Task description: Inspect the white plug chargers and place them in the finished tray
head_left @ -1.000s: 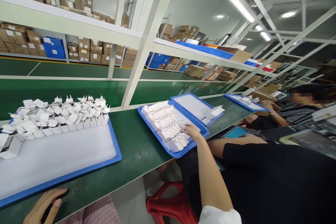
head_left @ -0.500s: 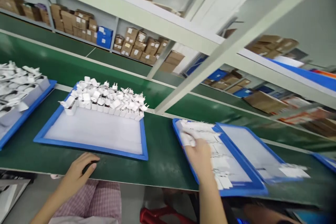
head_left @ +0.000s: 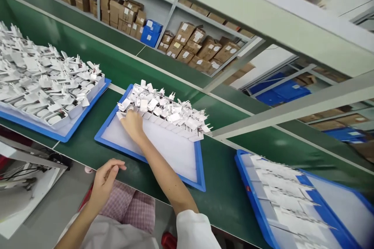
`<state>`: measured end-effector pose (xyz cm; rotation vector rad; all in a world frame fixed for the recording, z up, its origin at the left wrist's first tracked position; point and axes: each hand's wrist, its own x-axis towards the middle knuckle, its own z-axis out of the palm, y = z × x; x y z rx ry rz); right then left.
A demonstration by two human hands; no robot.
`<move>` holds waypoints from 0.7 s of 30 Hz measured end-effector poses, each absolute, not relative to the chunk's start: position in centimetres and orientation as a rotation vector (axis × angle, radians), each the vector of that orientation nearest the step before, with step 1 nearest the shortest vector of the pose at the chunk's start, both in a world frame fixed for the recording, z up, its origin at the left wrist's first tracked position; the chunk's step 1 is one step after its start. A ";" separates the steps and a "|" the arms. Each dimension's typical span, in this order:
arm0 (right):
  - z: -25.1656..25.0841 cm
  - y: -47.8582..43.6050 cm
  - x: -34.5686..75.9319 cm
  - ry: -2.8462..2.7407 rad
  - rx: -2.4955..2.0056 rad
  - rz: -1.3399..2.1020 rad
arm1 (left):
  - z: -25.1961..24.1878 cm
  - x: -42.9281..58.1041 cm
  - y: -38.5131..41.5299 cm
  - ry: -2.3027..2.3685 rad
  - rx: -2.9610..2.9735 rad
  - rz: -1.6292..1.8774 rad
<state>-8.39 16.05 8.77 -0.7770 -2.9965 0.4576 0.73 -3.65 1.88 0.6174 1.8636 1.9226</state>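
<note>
My right hand [head_left: 133,124] reaches into the middle blue tray [head_left: 201,171], at the left end of a block of white plug adapters [head_left: 173,118]. Its fingers are bent down onto a white plug adapter [head_left: 124,104] there, and the fingertips are partly hidden. Many adapters have pins pointing up and small white covers hanging loose. My left hand [head_left: 106,175] hovers by the table's front edge, thumb apart from the loosely curved fingers, with nothing visible in it.
On the left, another blue tray [head_left: 67,134] is packed with white adapters. To the right, a blue tray [head_left: 244,179] holds rows of white pieces, beside a further tray [head_left: 339,192]. A slanting pale post [head_left: 263,118] rises behind. Cardboard boxes [head_left: 204,46] fill the back shelf.
My right hand has moved left from the right-hand tray of white pieces to the adapters in the middle tray. The view has turned right. My left hand stays near the table edge.
</note>
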 end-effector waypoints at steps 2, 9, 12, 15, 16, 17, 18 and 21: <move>9.1 16.0 -8.2 -2.967 -0.808 0.442 | 2.4 -0.3 -4.1 1.974 0.656 1.871; 9.0 10.8 3.9 -2.739 -0.557 0.259 | 4.4 0.3 -1.9 2.175 0.774 1.663; 9.1 8.3 9.5 -2.416 -0.285 0.097 | 5.2 1.9 -1.3 1.913 0.717 1.715; 9.7 7.6 13.2 -2.386 -0.163 0.262 | 6.6 2.6 -1.6 1.543 0.767 1.551; 9.9 7.8 14.2 -2.388 -0.133 0.339 | 7.1 2.5 -1.6 1.428 0.802 1.468; 10.1 8.0 15.1 -2.397 -0.122 0.416 | 7.6 2.5 -1.6 1.350 0.845 1.380; 10.4 8.4 15.9 -2.409 -0.136 0.489 | 8.0 2.4 -1.6 1.321 0.890 1.300; 11.1 9.4 18.2 -2.435 -0.264 0.684 | 9.1 2.4 -1.4 1.317 1.025 1.091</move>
